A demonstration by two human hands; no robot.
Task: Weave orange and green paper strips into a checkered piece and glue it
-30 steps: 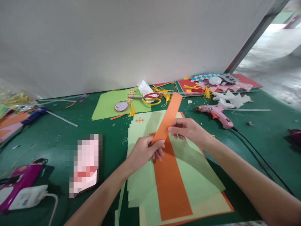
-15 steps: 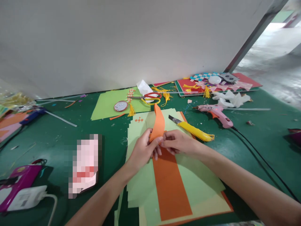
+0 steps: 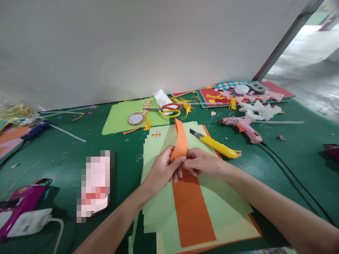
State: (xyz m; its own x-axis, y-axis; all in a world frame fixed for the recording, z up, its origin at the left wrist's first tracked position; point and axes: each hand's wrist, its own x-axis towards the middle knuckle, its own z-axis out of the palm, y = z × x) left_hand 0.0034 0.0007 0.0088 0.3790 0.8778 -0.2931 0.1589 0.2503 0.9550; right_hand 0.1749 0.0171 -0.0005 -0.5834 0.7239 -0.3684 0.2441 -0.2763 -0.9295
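An orange paper strip (image 3: 181,139) is pinched between my two hands, its free end curving up and away from me. My left hand (image 3: 165,165) grips the strip's near end with thumb and fingers. Against it, my right hand (image 3: 199,161) closes on the same end, so the exact finger contact is hidden. Beneath them a wider, darker orange paper band (image 3: 194,210) lies on a stack of pale green sheets (image 3: 159,204). A yellow utility knife (image 3: 218,145) with its blade out rests on the sheets, right of my right hand.
Behind the stack lie scissors (image 3: 169,110), a round tin lid (image 3: 136,119) and a yellow tassel (image 3: 147,123). A pink glue gun (image 3: 243,127) with a cord sits at right. On the left are a phone (image 3: 96,183) and a purple power strip (image 3: 25,201). A wall (image 3: 132,49) stands behind.
The orange strip's near end has bent into a fuller curve, its lower part shifting slightly right. Both hands stay closed together on it; the other things lie where they were.
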